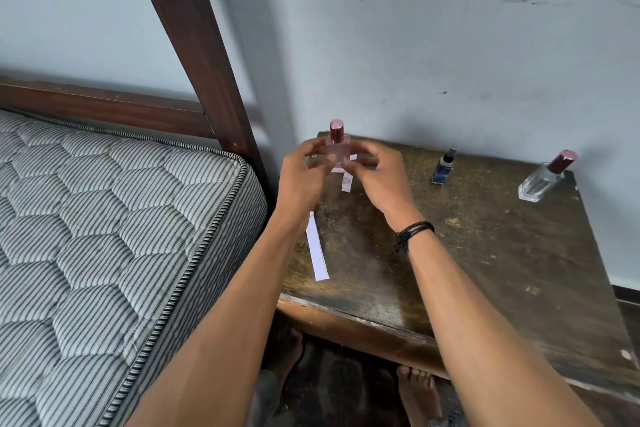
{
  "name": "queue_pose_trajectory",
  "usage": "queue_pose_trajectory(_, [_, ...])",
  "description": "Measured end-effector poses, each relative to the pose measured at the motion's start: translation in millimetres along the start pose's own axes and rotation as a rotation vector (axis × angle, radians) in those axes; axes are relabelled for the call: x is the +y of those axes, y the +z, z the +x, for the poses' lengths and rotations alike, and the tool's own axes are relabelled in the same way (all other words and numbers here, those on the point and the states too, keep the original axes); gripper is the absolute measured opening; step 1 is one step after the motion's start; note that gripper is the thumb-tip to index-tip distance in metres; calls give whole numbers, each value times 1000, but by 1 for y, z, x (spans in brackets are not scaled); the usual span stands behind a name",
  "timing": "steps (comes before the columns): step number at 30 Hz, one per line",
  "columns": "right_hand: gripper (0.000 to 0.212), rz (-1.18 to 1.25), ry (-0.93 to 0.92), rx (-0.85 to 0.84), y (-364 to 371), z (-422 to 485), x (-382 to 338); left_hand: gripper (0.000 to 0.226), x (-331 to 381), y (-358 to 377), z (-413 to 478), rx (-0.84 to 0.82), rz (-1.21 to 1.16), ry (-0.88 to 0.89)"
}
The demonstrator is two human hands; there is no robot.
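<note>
— Where is the pink bottle (337, 149)?

— Upright between both hands, over the far left corner of the tabletop (485, 253), close to the wall. Its dark red cap (336, 130) sticks up above the fingers. I cannot tell whether its base touches the wood or is held just clear of it.

— And how do the fingers lie?

— The left hand (304, 173) curls round the bottle's left side and the right hand (377, 177) round its right, so both are closed on it, with the thumbs meeting at the front. A white paper strip (347, 182) hangs down from under the thumbs; its upper end seems to sit by the right thumb, though which hand pins it is unclear.

— Anything else on the tabletop?

— A second strip (318, 250) lies flat near the left edge, just beside the left forearm. Well to the right stand a small blue bottle (443, 166) and, further right, a clear bottle (543, 178) with a dark red cap, both near the wall.

— And around it?

— A striped mattress (104, 218) on a dark wooden bed frame (194, 45) is at the left. The right wrist wears a black cord band (412, 234).
</note>
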State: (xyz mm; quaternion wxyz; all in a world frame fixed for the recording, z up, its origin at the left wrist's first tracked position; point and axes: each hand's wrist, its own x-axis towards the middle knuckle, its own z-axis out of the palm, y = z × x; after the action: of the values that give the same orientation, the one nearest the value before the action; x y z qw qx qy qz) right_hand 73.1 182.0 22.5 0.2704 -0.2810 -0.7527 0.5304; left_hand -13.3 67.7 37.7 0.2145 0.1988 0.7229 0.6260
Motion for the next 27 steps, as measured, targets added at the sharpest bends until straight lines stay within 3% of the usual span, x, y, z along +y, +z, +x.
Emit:
queue_pose_trajectory(4, [29, 67, 13, 134, 4, 9, 5, 35, 0, 9, 9, 35, 18, 67])
queue_pose_trajectory(9, [28, 70, 11, 248, 4, 19, 15, 38, -7, 18, 19, -109, 58, 127])
queue_pose_trajectory(16, [30, -41, -30, 260, 10, 36, 30, 54, -21, 17, 38, -183, 93, 47])
queue_pose_trajectory(27, [30, -110, -17, 261, 11, 38, 35, 45, -28, 13, 40, -199, -44, 9])
